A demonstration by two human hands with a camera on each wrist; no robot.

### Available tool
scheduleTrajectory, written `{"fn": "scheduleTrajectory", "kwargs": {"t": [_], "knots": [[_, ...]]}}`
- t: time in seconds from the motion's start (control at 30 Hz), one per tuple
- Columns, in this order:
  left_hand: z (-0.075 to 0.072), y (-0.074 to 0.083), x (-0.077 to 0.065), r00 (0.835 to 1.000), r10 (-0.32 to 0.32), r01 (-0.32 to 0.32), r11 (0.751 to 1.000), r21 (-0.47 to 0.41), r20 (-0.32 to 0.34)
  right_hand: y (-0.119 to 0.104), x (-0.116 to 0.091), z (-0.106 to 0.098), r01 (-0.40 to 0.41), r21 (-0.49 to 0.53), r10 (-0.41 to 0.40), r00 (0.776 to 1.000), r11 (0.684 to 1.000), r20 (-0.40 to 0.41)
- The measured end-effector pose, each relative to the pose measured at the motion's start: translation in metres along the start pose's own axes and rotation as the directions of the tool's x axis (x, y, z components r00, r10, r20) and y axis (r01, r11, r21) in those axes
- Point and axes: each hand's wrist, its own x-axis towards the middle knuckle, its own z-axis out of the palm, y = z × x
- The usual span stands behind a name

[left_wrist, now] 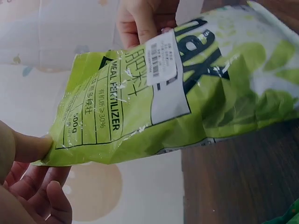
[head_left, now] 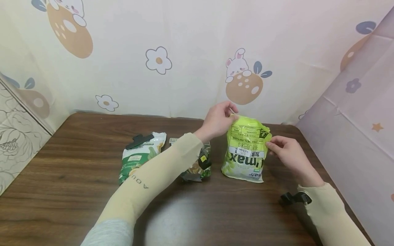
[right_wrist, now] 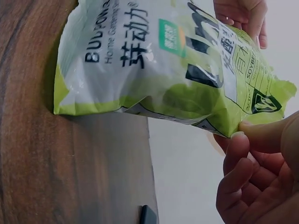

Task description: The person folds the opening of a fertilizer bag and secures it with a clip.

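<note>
A lime-green and white fertilizer bag [head_left: 246,150] is raised at the right of the table, its lower end on the wood and its print upside down in the head view. My left hand [head_left: 218,119] pinches the bag's upper left corner between thumb and fingers; the left wrist view shows the thumb [left_wrist: 30,148] on the printed face. At the bag's right edge, my right hand [head_left: 289,155] pinches the film near the upper corner, seen close up with the thumb [right_wrist: 266,136] in the right wrist view. The bag's back is hidden.
Left on the brown table [head_left: 77,164] lies a green and white packet [head_left: 138,159] with a black clip [head_left: 139,140] across its top. A smaller green packet [head_left: 195,172] lies in the middle, partly covered by my left sleeve. A patterned curtain [head_left: 191,85] hangs behind the table.
</note>
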Motion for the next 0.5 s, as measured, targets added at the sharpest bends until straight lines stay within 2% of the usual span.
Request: {"fn": "scheduleTrajectory", "kwargs": {"t": [0.5], "knots": [[-0.016,0.014,-0.019,0.994,0.103,-0.102,0.994,-0.041,0.022,-0.008,-0.005,-0.004,0.065,0.039,-0.062,0.996,0.997,-0.070]]}}
